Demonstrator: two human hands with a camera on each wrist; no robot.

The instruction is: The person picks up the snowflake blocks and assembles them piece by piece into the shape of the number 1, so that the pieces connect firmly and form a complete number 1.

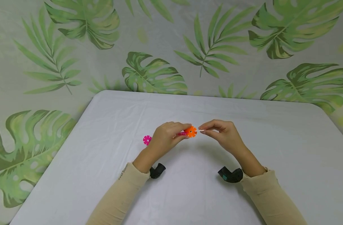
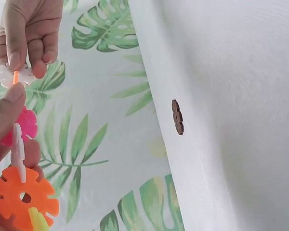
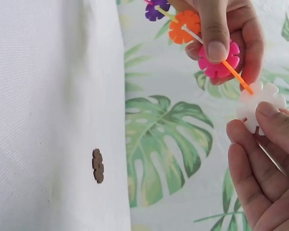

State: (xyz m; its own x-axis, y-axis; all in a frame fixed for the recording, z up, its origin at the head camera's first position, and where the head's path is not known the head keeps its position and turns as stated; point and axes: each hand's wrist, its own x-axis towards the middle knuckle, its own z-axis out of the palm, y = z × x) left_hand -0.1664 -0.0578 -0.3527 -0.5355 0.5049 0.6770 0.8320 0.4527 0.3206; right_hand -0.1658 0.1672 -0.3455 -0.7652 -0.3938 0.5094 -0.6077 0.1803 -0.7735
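Note:
A chain of interlocking flower-shaped plastic discs hangs from my left hand (image 1: 168, 132), its thumb and fingers gripping near one end. The chain runs through a purple disc (image 3: 156, 9), an orange disc (image 3: 184, 26) and a pink disc (image 3: 218, 58), with yellow and white discs seen edge-on between them. Past my left thumb, an end orange disc (image 1: 191, 132) sticks out. My right hand (image 1: 225, 131) pinches a white disc (image 3: 262, 103) between thumb and fingers. That disc's rim is right at the end orange disc's edge, at right angles to it. Another pink disc (image 1: 147, 140) shows behind my left wrist.
A brown disc (image 2: 177, 117) appears on the white tablecloth (image 1: 188, 193) in both wrist views. Black camera mounts (image 1: 230, 175) sit under the wrists. Behind the table's far edge hangs a leaf-patterned cloth (image 1: 160, 37).

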